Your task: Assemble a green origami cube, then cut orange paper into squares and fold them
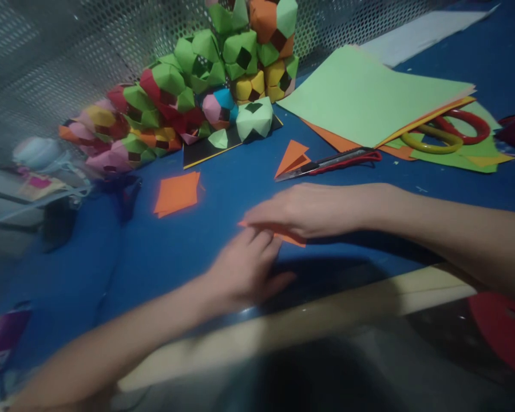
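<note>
On the blue tabletop, a folded piece of orange paper (294,237) lies mostly hidden under my hands. My right hand (300,209) covers it from above, its fingers curled down onto the paper. The fingertips of my left hand (251,266) meet the paper's near left edge, with the thumb held apart. A small stack of orange paper squares (178,194) sits to the left. Just beyond my right hand is a folded orange piece (290,159), beside a utility knife (326,163) with a dark and red body.
Folded paper units (201,60) in several colours stand piled against a perforated metal screen (124,34). At right, scissors (467,129) with red and yellow handles lie by green paper sheets (369,94). The table's pale edge (326,312) runs close to me.
</note>
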Demonstrator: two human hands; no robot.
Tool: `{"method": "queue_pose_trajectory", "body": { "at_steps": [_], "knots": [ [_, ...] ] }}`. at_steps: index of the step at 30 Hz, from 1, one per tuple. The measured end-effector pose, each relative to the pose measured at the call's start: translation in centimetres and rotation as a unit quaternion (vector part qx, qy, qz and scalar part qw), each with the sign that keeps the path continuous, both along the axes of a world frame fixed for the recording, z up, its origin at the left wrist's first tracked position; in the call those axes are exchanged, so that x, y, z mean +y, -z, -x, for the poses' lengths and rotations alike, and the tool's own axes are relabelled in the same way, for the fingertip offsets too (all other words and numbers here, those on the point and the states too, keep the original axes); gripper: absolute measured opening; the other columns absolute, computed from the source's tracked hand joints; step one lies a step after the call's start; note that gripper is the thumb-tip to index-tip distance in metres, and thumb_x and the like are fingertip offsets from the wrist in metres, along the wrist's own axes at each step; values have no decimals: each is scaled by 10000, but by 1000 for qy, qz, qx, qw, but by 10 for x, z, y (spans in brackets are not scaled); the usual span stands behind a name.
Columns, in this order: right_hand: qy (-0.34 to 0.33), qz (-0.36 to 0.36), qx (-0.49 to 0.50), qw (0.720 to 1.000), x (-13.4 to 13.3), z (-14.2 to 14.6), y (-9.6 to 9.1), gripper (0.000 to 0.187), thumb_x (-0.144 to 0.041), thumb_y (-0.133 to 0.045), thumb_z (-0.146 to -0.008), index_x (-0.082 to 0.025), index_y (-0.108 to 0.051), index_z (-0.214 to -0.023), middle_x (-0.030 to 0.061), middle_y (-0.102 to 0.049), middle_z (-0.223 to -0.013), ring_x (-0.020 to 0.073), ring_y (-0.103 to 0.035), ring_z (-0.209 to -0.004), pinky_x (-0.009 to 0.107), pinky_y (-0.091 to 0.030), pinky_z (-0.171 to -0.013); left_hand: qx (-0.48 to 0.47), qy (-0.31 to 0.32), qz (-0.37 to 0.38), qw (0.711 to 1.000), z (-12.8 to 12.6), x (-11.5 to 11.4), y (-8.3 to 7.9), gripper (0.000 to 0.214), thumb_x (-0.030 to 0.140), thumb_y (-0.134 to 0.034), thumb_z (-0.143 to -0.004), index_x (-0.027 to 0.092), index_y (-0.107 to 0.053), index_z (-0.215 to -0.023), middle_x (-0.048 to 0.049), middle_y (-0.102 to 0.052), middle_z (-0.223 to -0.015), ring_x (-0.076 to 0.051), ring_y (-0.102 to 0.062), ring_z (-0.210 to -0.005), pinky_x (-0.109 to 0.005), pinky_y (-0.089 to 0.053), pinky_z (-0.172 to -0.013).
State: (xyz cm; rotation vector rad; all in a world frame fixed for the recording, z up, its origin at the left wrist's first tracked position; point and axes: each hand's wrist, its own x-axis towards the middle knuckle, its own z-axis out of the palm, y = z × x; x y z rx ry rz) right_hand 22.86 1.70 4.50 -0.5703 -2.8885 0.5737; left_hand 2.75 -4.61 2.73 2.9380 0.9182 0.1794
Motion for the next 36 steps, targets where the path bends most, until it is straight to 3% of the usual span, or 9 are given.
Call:
{"method": "queue_pose_trajectory", "body": {
  "at_steps": [3, 5, 11, 15, 19, 25, 30, 36],
  "knots": [
    [13, -43, -70, 997, -3, 4, 0, 501, -76, -512, -867, -176, -522, -1358, 109, -704, -1018, 197, -602, -785, 298, -343, -624, -8, 6, -17, 1000, 0, 1, 3, 476, 474, -446, -936, 99, -628, -1166, -181, -668, -1091, -300, -594, -988, -459, -561, -846],
    [31, -51, -125, 990, -5, 3, -8, 479, -79, -500, -877, -155, -534, -1349, 105, -715, -920, 191, -608, -728, 307, -350, -626, -7, 12, -29, 999, 0, 1, 3, 463, 471, -442, -941, 97, -648, -1118, -188, -672, -1077, -295, -600, -960, -448, -567, -815],
    [186, -80, -284, 937, -7, -14, -29, 248, -91, -499, -842, -140, -703, -974, 112, -696, -781, 230, -646, -729, 331, -373, -618, 10, 11, -33, 999, 0, -1, -1, 470, 482, -427, -954, 89, -646, -1091, -190, -670, -1102, -253, -603, -876, -402, -570, -755],
    [210, -102, -317, 919, -6, -19, -31, 239, -92, -487, -842, -156, -708, -906, 136, -694, -802, 272, -653, -793, 338, -347, -583, 34, -1, -39, 999, 1, -1, -2, 480, 485, -398, -966, 105, -645, -1125, -196, -648, -1197, -267, -591, -927, -397, -569, -725],
    [218, -91, -291, 927, -2, -17, -30, 240, -118, -490, -858, -179, -703, -949, 96, -683, -775, 225, -628, -721, 318, -344, -588, 42, -50, -47, 997, 2, 2, -1, 469, 494, -346, -983, 172, -662, -1113, -187, -565, -1370, -299, -560, -1013, -401, -557, -674],
    [216, -86, -210, 950, 4, -7, -19, 229, -215, -461, -927, -158, -681, -959, 122, -682, -985, 229, -633, -802, 300, -319, -594, 53, -80, -13, 995, -1, 10, -4, 507, 518, -286, -998, 198, -673, -1065, -130, -588, -1367, -277, -548, -1010, -432, -543, -787],
    [199, -80, -187, 959, 9, -7, -7, 223, -191, -472, -916, -133, -687, -930, 136, -675, -993, 197, -609, -732, 301, -319, -599, 34, -86, -9, 996, -1, 16, -6, 409, 404, -351, -1009, 140, -662, -995, -142, -647, -1259, -252, -567, -959, -419, -515, -855],
    [207, -10, -114, 972, 16, -10, -5, 159, -198, -529, -878, -152, -679, -857, 92, -664, -907, 191, -576, -787, 296, -351, -645, -5, -150, -9, 989, 10, 34, 3, 253, 239, -415, -970, 143, -649, -975, -110, -659, -945, -224, -577, -859, -350, -487, -760]
  ]
}}
